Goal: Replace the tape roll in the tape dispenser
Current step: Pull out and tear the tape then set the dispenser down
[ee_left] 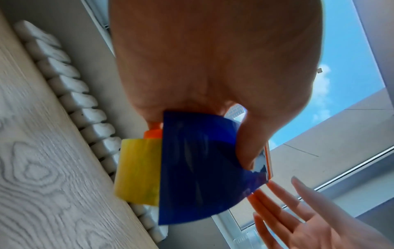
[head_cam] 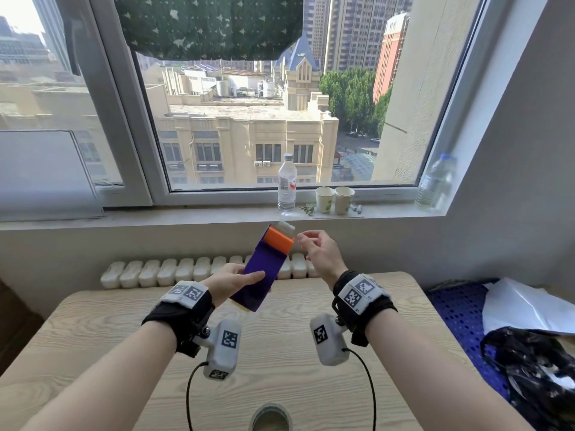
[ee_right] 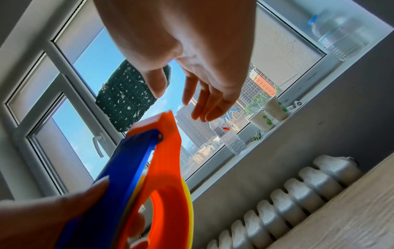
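Note:
My left hand (head_cam: 231, 283) grips a blue and orange tape dispenser (head_cam: 264, 269) and holds it tilted in the air above the table's far edge. A yellowish tape roll (ee_left: 138, 170) sits inside the dispenser (ee_left: 196, 168), and a strip of tape (head_cam: 285, 228) sticks out past the orange end. In the right wrist view the dispenser (ee_right: 162, 168) shows its orange frame and blue cover. My right hand (head_cam: 314, 245) hovers just right of the orange end with relaxed fingers, holding nothing. A spent tape roll (head_cam: 271, 417) lies on the table near me.
The wooden table (head_cam: 280, 353) stands against a white radiator (head_cam: 174, 272). On the window sill are a water bottle (head_cam: 287, 185), two paper cups (head_cam: 334, 199) and a second bottle (head_cam: 435, 181). A black bag (head_cam: 535, 368) and blue crate lie to the right.

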`<state>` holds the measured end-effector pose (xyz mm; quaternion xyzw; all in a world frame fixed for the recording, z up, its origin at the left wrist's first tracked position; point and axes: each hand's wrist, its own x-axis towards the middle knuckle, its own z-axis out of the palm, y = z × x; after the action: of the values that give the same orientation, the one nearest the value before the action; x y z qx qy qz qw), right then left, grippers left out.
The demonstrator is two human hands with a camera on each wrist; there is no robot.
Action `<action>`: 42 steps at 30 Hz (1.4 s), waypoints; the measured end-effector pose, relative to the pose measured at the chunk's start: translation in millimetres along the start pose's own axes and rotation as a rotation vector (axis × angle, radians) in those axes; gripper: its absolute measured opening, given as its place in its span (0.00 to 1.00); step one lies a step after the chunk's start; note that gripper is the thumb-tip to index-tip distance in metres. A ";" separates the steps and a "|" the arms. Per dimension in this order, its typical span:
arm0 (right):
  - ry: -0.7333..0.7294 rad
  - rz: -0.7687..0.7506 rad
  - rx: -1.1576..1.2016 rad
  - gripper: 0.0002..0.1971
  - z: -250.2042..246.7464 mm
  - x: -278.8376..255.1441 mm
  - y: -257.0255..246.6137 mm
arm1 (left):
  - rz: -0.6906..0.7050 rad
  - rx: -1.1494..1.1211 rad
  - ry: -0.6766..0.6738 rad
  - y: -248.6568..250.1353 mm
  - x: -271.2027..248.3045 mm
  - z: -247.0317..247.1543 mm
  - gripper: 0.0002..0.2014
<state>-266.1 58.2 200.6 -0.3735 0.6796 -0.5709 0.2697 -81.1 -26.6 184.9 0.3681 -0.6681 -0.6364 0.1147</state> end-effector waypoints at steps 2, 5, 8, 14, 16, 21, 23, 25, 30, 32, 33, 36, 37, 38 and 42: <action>-0.014 0.026 -0.007 0.17 0.8 6.6 -3.1 | -0.019 0.025 -0.058 1.9 -2.0 -1.4 0.08; -0.055 0.037 -0.011 0.20 2.1 11.0 -10.1 | -0.043 0.088 -0.102 5.8 -4.2 -3.6 0.08; -0.056 0.022 0.029 0.17 0.8 14.4 -15.0 | -0.057 0.123 -0.112 8.2 -4.9 -7.0 0.11; -0.092 -0.003 -0.006 0.10 -6.6 18.1 -16.3 | -0.079 0.207 -0.113 7.0 -3.8 -15.2 0.19; -0.106 -0.011 -0.028 0.10 -7.7 18.7 -16.6 | -0.084 0.238 -0.099 7.6 -2.6 -17.7 0.22; -0.150 0.002 -0.183 0.09 -9.7 22.6 -15.1 | -0.100 0.324 -0.089 9.7 -3.3 -20.5 0.29; -0.170 0.010 -0.241 0.08 -10.4 23.3 -14.1 | -0.099 0.344 -0.095 10.3 -3.2 -20.4 0.26; -0.177 0.019 -0.274 0.07 -9.5 24.5 -13.2 | -0.097 0.372 -0.081 11.1 -2.4 -20.2 0.18; -0.165 -0.043 -0.392 0.07 -1.3 23.5 -12.6 | -0.057 0.438 -0.023 11.6 0.2 -18.1 0.07; -0.139 -0.029 -0.364 0.06 0.5 24.0 -11.6 | -0.040 0.444 0.002 13.0 0.4 -16.7 0.06; -0.127 -0.016 -0.344 0.06 0.7 24.4 -11.2 | -0.032 0.453 0.018 14.0 0.7 -16.0 0.06; -0.102 -0.015 -0.313 0.05 0.6 24.4 -10.9 | -0.019 0.484 0.053 16.4 1.9 -15.2 0.05; -0.096 -0.033 -0.316 0.04 0.2 23.4 -11.5 | -0.017 0.491 0.062 17.1 1.8 -15.2 0.05; -0.091 -0.055 -0.328 0.04 0.1 22.6 -12.1 | -0.017 0.492 0.071 17.7 2.1 -15.5 0.05; -0.060 -0.163 -0.449 0.06 2.8 16.8 -11.6 | -0.026 0.497 0.107 17.6 4.2 -14.7 0.11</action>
<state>-271.2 42.1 212.4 -0.4945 0.7487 -0.4142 0.1529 -81.0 -42.0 202.4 0.4270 -0.7922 -0.4335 0.0476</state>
